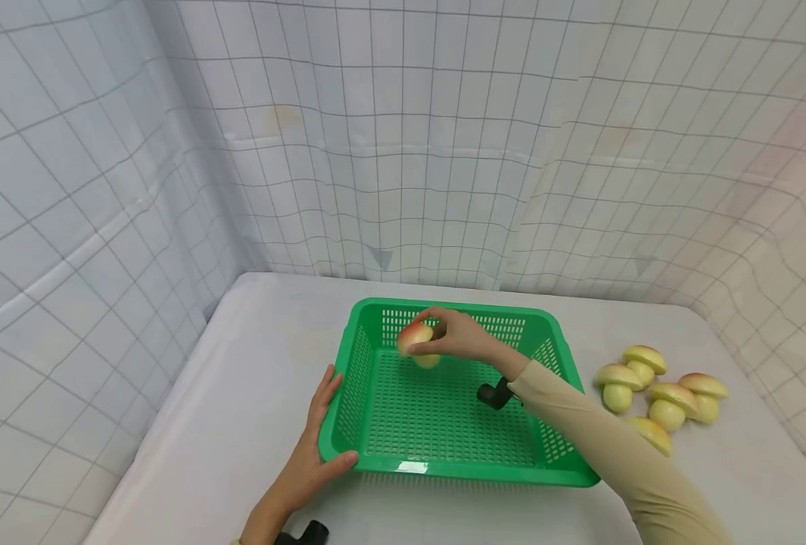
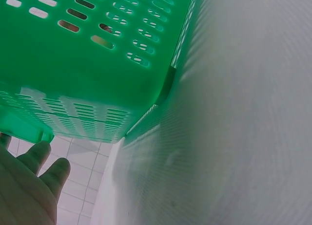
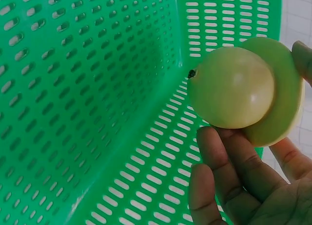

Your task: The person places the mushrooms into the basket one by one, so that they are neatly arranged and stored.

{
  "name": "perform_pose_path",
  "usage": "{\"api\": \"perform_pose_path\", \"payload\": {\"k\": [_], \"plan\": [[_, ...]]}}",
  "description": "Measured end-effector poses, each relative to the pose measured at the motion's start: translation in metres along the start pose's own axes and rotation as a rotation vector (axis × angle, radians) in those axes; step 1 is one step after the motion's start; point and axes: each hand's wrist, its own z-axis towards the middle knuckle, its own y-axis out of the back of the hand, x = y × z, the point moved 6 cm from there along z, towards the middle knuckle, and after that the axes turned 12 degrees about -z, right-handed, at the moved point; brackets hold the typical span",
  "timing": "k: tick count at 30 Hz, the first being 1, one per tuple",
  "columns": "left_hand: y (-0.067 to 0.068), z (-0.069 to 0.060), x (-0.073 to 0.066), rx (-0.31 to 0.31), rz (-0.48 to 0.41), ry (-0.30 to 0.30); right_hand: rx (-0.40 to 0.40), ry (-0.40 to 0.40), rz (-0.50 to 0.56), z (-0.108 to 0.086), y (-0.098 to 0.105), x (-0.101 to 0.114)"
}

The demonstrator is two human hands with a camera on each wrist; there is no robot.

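Hanging in the person's grasp, one mushroom-shaped piece [image 1: 412, 335] with a red-to-yellow cap is over the far-left part of the green basket [image 1: 477, 471]. The right hand [image 1: 462, 335] pinches it by the cap, thumb on one side and bent fingers on the other, the gap between them no wider than the piece itself. From the right wrist, its rounded pale-green stem shows clear of the palm, a small dark spot at the tip, with two fingers curled just under it. Whether the stem touches the basket's floor cannot be told.

The basket's walls and floor are pierced with rows of slots, and a pale label [image 1: 412, 467] sits on its near rim. At the basket's near-left corner rests the left hand [image 1: 312, 446], its thumb lying on the near rim and its fingers fairly straight along the outside of the left wall, spread away from the thumb.

To the right of the basket, five more mushroom-shaped pieces [image 1: 668, 406] lie close together; the beige sleeve [image 1: 593, 416] partly covers the nearest. Under the basket spreads a white table [image 1: 266, 356], and behind it hangs a pale, grid-lined sheet [image 1: 403, 151].
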Motion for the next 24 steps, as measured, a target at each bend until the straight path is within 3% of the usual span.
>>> {"api": "perform_pose_path", "payload": {"k": [11, 17, 24], "plan": [[-0.001, 0.001, -0.001, -0.013, -0.016, 0.023, 0.063, 0.011, -0.036, 0.017, -0.022, 0.000], [0.000, 0.000, 0.000, -0.004, -0.012, 0.015, 0.084, 0.006, -0.118, 0.021, -0.033, 0.002], [0.001, 0.000, 0.004, -0.006, -0.006, 0.030, 0.097, 0.007, -0.134, 0.023, -0.040, 0.006]]}}
